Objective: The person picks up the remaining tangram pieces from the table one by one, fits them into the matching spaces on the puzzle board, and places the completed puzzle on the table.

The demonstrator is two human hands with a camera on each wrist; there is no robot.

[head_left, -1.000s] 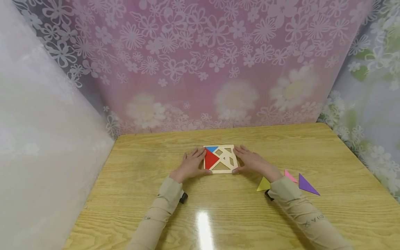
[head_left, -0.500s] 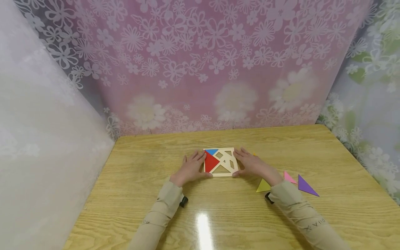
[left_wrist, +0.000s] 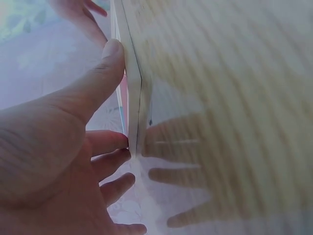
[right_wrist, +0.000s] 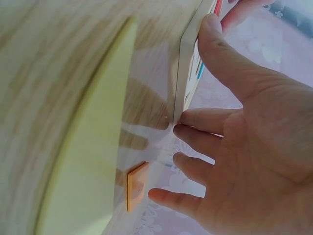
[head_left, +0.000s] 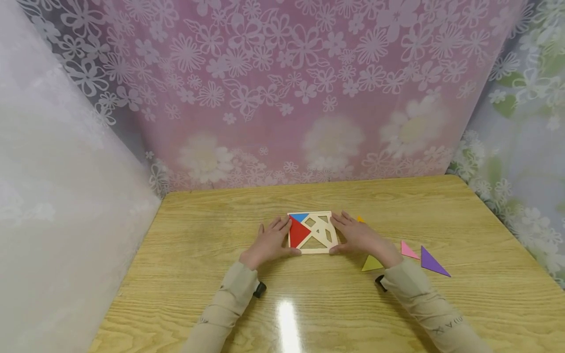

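Observation:
In the head view a pale wooden puzzle frame (head_left: 314, 251) lies on the table, holding a red triangle (head_left: 298, 232) and a blue triangle (head_left: 299, 217) at its left side; other cutouts show bare wood. My left hand (head_left: 267, 245) grips the left side between thumb and fingers, and my right hand (head_left: 361, 238) grips the right side likewise. In the left wrist view, the left hand (left_wrist: 63, 142) touches the frame's edge (left_wrist: 133, 103) with thumb and fingertips. The right wrist view has the right hand (right_wrist: 254, 127) on the frame's opposite end (right_wrist: 184, 73).
Right of the frame lie an orange piece (head_left: 361, 219), partly behind the right hand, and a yellow triangle (head_left: 372, 264) by the right wrist. Farther right are pink (head_left: 408, 250) and purple (head_left: 433, 263) triangles. Floral cloth stands behind the table (head_left: 198, 274).
The frame has slid slightly toward me, with both hands still holding its sides. More of the orange piece shows beyond the right hand.

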